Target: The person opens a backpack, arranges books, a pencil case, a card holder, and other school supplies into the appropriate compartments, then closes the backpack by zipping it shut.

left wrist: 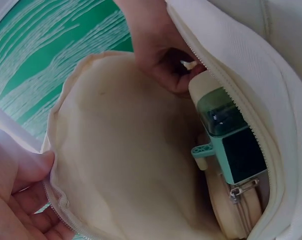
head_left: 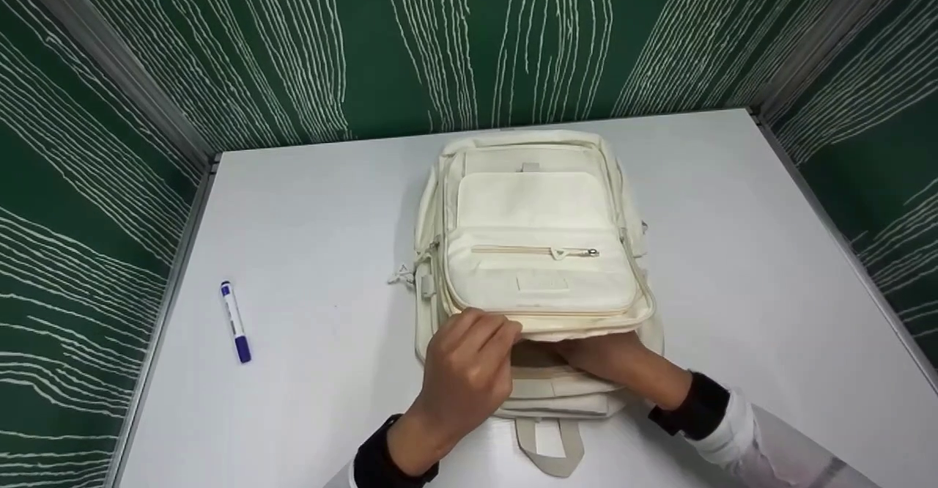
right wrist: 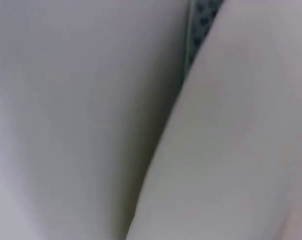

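A cream backpack (head_left: 538, 206) lies on the table with its main compartment unzipped towards me. My left hand (head_left: 469, 371) pinches the edge of the lifted front panel between thumb and fingers. Through the opening reaches my right hand (head_left: 612, 358), its fingers hidden in the head view. The left wrist view shows its curled fingers at the pale end of a mint-green pencil sharpener (left wrist: 243, 155) with a crank arm and a dark front. Beside the sharpener sits a tan zipped pouch (left wrist: 218, 200). Pale fabric fills most of the right wrist view.
A white marker with a blue cap (head_left: 235, 321) lies on the white table (head_left: 315, 239), left of the backpack. The backpack's top handle loop (head_left: 546, 462) points towards me. Green panels with white wavy lines (head_left: 440, 48) stand around the table.
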Action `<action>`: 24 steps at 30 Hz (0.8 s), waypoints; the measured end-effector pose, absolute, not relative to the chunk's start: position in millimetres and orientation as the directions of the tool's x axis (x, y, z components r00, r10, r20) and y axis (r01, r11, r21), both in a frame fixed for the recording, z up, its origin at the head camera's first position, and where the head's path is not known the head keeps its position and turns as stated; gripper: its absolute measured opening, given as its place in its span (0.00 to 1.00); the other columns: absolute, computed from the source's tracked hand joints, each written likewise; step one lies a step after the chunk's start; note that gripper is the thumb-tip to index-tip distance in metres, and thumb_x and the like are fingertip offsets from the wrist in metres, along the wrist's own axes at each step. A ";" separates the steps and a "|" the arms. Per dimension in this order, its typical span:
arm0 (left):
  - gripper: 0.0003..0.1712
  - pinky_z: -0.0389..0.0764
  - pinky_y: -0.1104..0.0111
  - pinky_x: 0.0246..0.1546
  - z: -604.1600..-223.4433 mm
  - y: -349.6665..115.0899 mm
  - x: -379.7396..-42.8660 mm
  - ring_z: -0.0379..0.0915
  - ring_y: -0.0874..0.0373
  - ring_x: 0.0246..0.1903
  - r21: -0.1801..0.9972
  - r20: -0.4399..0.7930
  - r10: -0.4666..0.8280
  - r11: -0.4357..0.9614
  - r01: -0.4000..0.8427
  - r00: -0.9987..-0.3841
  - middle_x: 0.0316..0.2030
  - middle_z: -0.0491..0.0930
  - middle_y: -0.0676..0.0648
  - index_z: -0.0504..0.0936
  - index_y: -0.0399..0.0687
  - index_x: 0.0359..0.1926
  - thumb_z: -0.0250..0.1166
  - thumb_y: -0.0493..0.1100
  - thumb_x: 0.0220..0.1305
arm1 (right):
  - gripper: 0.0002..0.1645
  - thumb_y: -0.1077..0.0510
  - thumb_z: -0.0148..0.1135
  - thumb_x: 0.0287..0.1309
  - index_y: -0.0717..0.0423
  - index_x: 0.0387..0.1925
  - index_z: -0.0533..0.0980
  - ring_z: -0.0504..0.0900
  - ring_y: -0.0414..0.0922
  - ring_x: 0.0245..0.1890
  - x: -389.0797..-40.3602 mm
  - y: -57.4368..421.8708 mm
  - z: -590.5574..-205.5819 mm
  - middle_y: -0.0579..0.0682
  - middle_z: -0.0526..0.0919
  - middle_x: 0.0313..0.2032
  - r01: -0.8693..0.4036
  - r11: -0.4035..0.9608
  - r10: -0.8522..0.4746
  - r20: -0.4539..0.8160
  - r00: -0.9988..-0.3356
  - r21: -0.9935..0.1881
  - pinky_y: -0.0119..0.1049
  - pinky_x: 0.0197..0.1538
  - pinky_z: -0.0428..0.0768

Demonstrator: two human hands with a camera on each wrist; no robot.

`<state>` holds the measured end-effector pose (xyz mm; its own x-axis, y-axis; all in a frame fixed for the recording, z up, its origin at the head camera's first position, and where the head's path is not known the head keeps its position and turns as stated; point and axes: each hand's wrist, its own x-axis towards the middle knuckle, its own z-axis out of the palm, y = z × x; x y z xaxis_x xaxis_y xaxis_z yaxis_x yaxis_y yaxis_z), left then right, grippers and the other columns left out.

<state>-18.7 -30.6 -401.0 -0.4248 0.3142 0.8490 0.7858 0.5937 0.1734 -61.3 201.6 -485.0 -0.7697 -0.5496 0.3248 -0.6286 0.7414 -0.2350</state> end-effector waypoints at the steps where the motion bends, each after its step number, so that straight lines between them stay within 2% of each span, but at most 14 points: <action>1: 0.05 0.79 0.67 0.29 -401.6 -30.6 -18.2 0.79 0.54 0.28 0.175 0.848 0.315 0.592 0.787 -0.426 0.28 0.82 0.48 0.85 0.40 0.32 0.66 0.29 0.63 | 0.35 0.48 0.76 0.59 0.59 0.62 0.75 0.79 0.52 0.57 -59.0 202.1 -482.6 0.58 0.79 0.56 -0.620 0.735 -0.528 0.342 -0.777 -0.273 0.48 0.58 0.78; 5: 0.05 0.80 0.67 0.30 -403.9 -31.0 -16.5 0.79 0.54 0.28 0.184 0.842 0.319 0.589 0.787 -0.436 0.28 0.82 0.48 0.85 0.40 0.32 0.66 0.29 0.63 | 0.38 0.53 0.79 0.56 0.57 0.65 0.73 0.75 0.55 0.62 -48.8 208.2 -473.7 0.58 0.77 0.60 -0.627 0.687 -0.477 0.422 -0.771 -0.368 0.49 0.62 0.72; 6: 0.05 0.80 0.67 0.30 -404.6 -31.4 -16.0 0.79 0.54 0.28 0.185 0.840 0.320 0.589 0.787 -0.438 0.28 0.82 0.48 0.85 0.40 0.33 0.66 0.29 0.63 | 0.35 0.54 0.78 0.57 0.57 0.63 0.74 0.76 0.55 0.61 -45.7 210.6 -472.4 0.57 0.78 0.58 -0.645 0.662 -0.477 0.449 -0.755 -0.382 0.48 0.61 0.72; 8: 0.05 0.80 0.66 0.31 -406.3 -32.1 -14.8 0.79 0.54 0.29 0.189 0.837 0.322 0.588 0.786 -0.443 0.28 0.83 0.48 0.85 0.40 0.33 0.65 0.29 0.63 | 0.26 0.52 0.73 0.64 0.56 0.60 0.77 0.79 0.53 0.58 -38.3 214.9 -469.3 0.54 0.81 0.55 -0.702 0.621 -0.508 0.504 -0.698 -0.347 0.47 0.57 0.74; 11: 0.06 0.80 0.66 0.31 -410.3 -33.8 -11.9 0.79 0.54 0.29 0.196 0.832 0.325 0.587 0.786 -0.451 0.29 0.83 0.48 0.86 0.40 0.34 0.64 0.28 0.61 | 0.14 0.49 0.63 0.74 0.56 0.46 0.82 0.84 0.47 0.42 -24.5 218.0 -464.2 0.49 0.85 0.42 -0.815 0.533 -0.584 0.598 -0.549 -0.227 0.42 0.44 0.80; 13: 0.08 0.80 0.66 0.32 -413.9 -34.9 -9.4 0.80 0.54 0.30 0.202 0.827 0.327 0.585 0.785 -0.457 0.29 0.84 0.48 0.86 0.41 0.34 0.63 0.26 0.59 | 0.15 0.49 0.57 0.77 0.54 0.39 0.83 0.84 0.44 0.35 -13.8 217.0 -457.9 0.46 0.85 0.37 -0.869 0.471 -0.618 0.646 -0.448 -0.152 0.39 0.37 0.81; 16: 0.13 0.80 0.66 0.32 -420.1 -35.6 -5.7 0.79 0.54 0.29 0.201 0.825 0.333 0.583 0.787 -0.457 0.30 0.84 0.48 0.86 0.41 0.34 0.60 0.24 0.54 | 0.15 0.55 0.58 0.76 0.57 0.34 0.83 0.84 0.44 0.31 1.0 212.7 -444.2 0.49 0.86 0.35 -0.924 0.371 -0.614 0.723 -0.316 -0.089 0.37 0.33 0.80; 19: 0.16 0.80 0.66 0.31 -426.4 -34.8 -3.1 0.79 0.54 0.29 0.187 0.825 0.343 0.585 0.789 -0.450 0.29 0.83 0.49 0.86 0.42 0.34 0.57 0.23 0.51 | 0.14 0.60 0.60 0.74 0.61 0.32 0.84 0.83 0.46 0.29 10.0 208.3 -429.1 0.53 0.87 0.33 -0.943 0.331 -0.563 0.792 -0.234 -0.043 0.36 0.30 0.79; 21: 0.17 0.79 0.66 0.30 -430.6 -33.8 -1.7 0.78 0.54 0.29 0.172 0.825 0.351 0.591 0.788 -0.443 0.29 0.83 0.49 0.86 0.42 0.34 0.56 0.24 0.51 | 0.14 0.60 0.60 0.73 0.62 0.31 0.85 0.82 0.47 0.27 11.3 207.0 -422.0 0.54 0.87 0.32 -0.929 0.369 -0.526 0.820 -0.227 -0.020 0.37 0.28 0.78; 24: 0.15 0.79 0.66 0.30 -436.7 -32.2 0.8 0.78 0.54 0.30 0.166 0.814 0.364 0.601 0.782 -0.452 0.29 0.83 0.49 0.86 0.42 0.34 0.56 0.25 0.53 | 0.16 0.57 0.59 0.75 0.61 0.36 0.87 0.83 0.48 0.29 9.9 208.4 -420.3 0.53 0.88 0.34 -0.879 0.475 -0.507 0.805 -0.309 -0.037 0.39 0.31 0.78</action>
